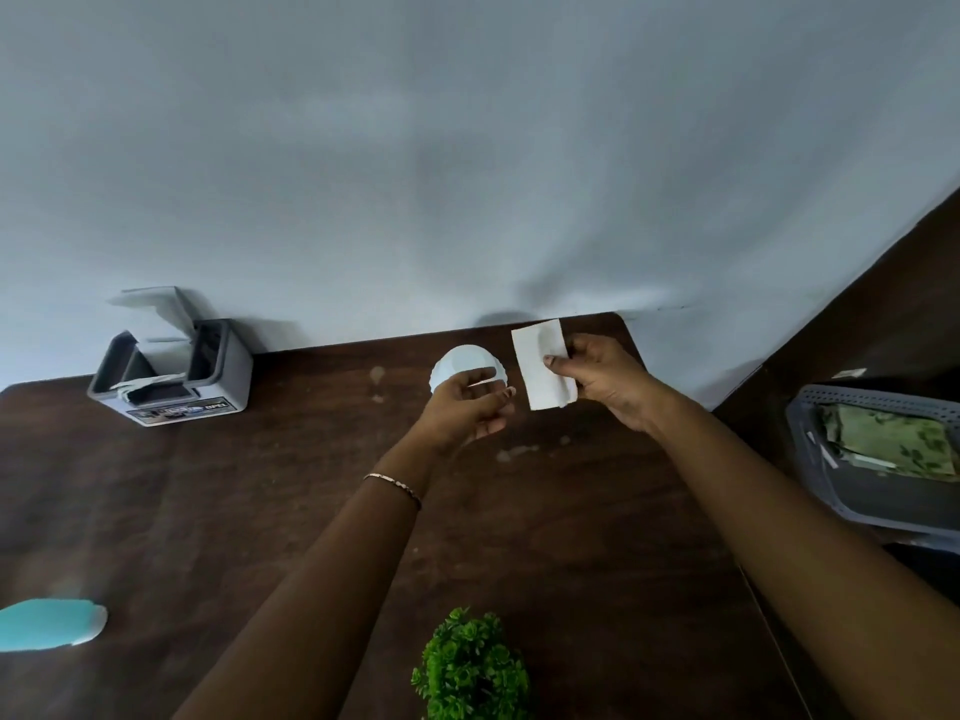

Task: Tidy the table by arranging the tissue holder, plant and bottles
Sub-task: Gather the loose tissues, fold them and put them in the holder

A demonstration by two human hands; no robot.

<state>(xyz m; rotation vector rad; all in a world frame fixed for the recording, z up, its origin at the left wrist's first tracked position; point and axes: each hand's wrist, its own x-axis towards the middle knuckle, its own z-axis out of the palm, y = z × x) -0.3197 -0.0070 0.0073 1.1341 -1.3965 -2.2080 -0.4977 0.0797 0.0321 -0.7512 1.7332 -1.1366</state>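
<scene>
Left hand (467,405) around a white ribbed pot (466,367) above the brown table (208,485). Right hand (605,379) pinching a white tissue (540,363) just beside it. Green plant (470,667) near the bottom edge. Gray tissue holder (171,371) far left, lid up.

A label on the front of the grey tissue holder (176,379), at middle left of the frame, is too blurred to read.

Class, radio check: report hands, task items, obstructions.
Left hand on white pot. Right hand pinching folded tissue. Plant near edge, grey holder far left. Nothing blocking.
</scene>
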